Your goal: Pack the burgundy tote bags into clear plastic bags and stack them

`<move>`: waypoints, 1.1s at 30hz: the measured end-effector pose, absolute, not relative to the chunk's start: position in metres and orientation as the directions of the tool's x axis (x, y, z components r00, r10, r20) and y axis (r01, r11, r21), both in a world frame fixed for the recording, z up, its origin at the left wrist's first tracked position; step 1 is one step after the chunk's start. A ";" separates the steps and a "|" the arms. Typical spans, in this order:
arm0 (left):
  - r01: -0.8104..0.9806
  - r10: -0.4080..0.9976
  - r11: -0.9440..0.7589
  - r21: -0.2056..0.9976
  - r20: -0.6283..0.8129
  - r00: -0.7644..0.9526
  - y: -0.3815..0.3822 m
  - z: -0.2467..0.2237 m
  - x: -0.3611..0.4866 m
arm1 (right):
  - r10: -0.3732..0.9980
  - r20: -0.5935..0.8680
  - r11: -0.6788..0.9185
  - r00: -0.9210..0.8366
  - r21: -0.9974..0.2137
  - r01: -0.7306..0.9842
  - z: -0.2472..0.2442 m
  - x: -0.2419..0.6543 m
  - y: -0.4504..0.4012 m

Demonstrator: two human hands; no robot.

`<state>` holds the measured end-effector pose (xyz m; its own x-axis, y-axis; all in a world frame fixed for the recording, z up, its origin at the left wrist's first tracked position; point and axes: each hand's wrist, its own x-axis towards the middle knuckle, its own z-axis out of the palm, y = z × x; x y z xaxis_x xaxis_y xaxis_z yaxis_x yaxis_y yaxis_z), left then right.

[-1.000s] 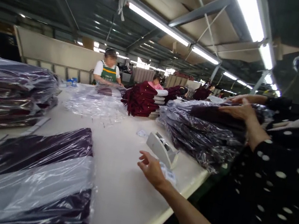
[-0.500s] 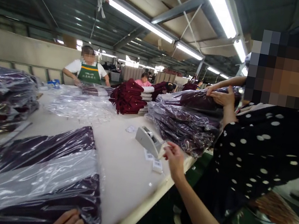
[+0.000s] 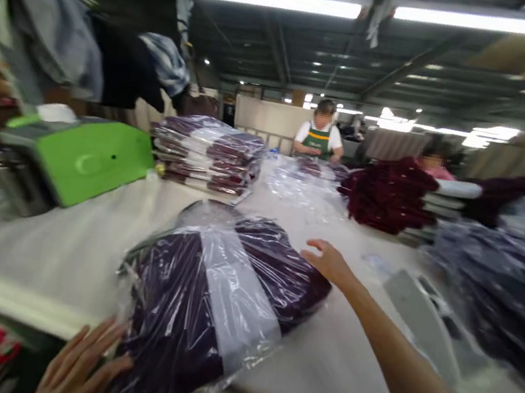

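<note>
The left hand [image 3: 83, 361], fingers spread, touches the bagged garment [image 3: 187, 305] on the desk [image 3: 59, 255]. The right hand [image 3: 327, 262], loosely uncurled, hovers beside it.

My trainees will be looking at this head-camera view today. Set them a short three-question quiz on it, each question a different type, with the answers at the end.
1. Multiple choice: What lies between the left hand and the right hand?
A) a tape dispenser
B) a bagged dark garment
C) a ceiling lamp

2. True or false: The green machine stands to the right of the wrapped stack in the picture.

3. Fill in: The person at the far side wears a ____ apron.

Key:
1. B
2. False; it stands to the left.
3. green
</note>
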<state>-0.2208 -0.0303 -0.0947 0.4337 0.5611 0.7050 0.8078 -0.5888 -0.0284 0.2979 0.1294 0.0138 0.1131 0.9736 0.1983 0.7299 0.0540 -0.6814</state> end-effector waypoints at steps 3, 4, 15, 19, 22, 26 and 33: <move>0.857 0.788 -0.353 0.375 0.613 0.056 -0.056 -0.095 -0.230 | 0.997 -0.067 -0.080 0.046 -0.723 0.686 -0.008 0.291 0.160; 0.796 0.837 -0.296 0.528 0.544 -0.050 -0.058 -0.094 -0.230 | 0.991 -0.126 -0.119 0.039 -0.723 0.681 -0.013 0.289 0.165; 0.406 0.981 0.188 0.894 -0.186 -0.046 0.007 -0.038 -0.210 | 0.962 -0.272 -0.168 0.003 -0.587 0.792 -0.040 0.306 0.139; 0.563 0.993 -0.026 0.826 -0.046 0.113 0.062 -0.011 -0.220 | 0.966 -0.260 -0.183 -0.008 -0.701 0.689 -0.062 0.315 0.080; 0.577 0.926 -0.155 0.802 -0.085 0.368 0.120 0.007 -0.225 | 0.963 -0.266 -0.226 -0.050 -0.892 0.392 -0.080 0.306 0.016; 0.608 0.835 -0.305 0.733 -0.101 0.540 0.197 0.036 -0.193 | 0.893 -0.414 -0.429 -0.177 -0.902 -0.051 -0.084 0.269 -0.049; 0.703 0.817 -0.575 0.420 0.344 0.462 0.257 0.058 -0.087 | 0.898 -0.440 -0.430 0.001 -0.879 -0.207 -0.037 0.182 -0.007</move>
